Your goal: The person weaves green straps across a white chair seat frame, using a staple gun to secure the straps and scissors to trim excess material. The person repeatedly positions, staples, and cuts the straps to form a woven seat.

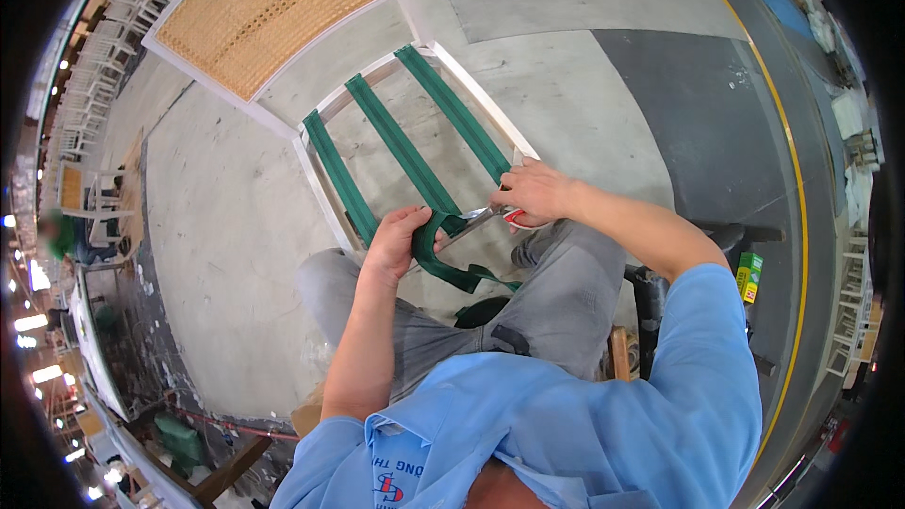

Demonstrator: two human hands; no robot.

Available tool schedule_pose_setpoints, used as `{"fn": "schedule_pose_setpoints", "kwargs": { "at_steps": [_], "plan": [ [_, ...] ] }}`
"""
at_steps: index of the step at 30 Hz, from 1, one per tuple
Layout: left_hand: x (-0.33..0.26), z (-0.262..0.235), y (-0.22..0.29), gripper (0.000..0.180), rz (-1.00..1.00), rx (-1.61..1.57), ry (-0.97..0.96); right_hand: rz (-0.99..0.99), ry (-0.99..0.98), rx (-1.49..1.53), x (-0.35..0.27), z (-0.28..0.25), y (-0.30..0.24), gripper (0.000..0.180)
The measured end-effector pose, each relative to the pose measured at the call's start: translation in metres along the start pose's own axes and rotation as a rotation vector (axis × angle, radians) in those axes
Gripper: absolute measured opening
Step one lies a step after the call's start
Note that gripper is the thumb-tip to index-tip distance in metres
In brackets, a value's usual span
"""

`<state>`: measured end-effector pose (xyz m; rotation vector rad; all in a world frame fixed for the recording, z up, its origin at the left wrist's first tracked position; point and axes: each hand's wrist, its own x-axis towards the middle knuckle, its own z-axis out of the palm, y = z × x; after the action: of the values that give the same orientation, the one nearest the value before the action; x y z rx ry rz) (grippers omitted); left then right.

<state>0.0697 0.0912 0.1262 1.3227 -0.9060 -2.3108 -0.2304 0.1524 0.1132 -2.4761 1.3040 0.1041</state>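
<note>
Gripping a loop of green woven webbing strap (443, 250), the left hand (401, 238) sits just below the middle of the frame with its fingers curled shut around the band, the loose end of which trails down across the person's grey trousers (556, 297). Just to its right, the right hand (537, 193) is closed around the red handles of a pair of scissors (500, 215), whose metal blades point left toward the strap and meet it beside the left hand. Both hands work at the near rail of a white wooden chair seat frame (325, 193), which lies tilted on the concrete floor (217, 226) above the knees and carries three green webbing bands (405, 151) stretched in parallel from the near rail to the far one. Beyond it, in the upper left of the frame, a white-framed panel of woven cane (273, 5) lies on the floor. At the right edge a small green and yellow box (748, 277) stands beside a dark stool or stand, near a yellow line painted on the floor.
</note>
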Motion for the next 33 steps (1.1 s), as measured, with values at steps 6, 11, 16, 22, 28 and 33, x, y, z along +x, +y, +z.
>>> {"fn": "schedule_pose_setpoints", "kwargs": {
  "at_steps": [6,11,16,22,28,33],
  "plan": [
    [0.001,-0.007,0.000,0.019,0.006,-0.030,0.019,-0.098,-0.131,-0.024,0.017,0.002,0.008,0.040],
    [0.001,-0.004,0.002,0.019,-0.004,-0.020,0.019,-0.196,0.023,0.007,0.026,0.004,-0.003,0.036],
    [-0.007,-0.007,0.003,0.020,0.143,-0.137,0.073,0.042,-0.051,0.086,0.021,0.001,-0.017,0.041],
    [0.000,-0.006,-0.034,0.031,0.045,-0.098,0.008,0.728,0.649,0.353,-0.118,-0.006,-0.036,0.050],
    [0.038,0.017,-0.093,0.064,0.028,0.111,0.104,1.591,0.919,0.425,-0.303,0.048,-0.145,0.058],
    [0.040,0.038,-0.110,0.064,0.062,0.197,0.045,2.033,0.869,0.158,-0.414,0.127,-0.250,0.052]
  ]
}}
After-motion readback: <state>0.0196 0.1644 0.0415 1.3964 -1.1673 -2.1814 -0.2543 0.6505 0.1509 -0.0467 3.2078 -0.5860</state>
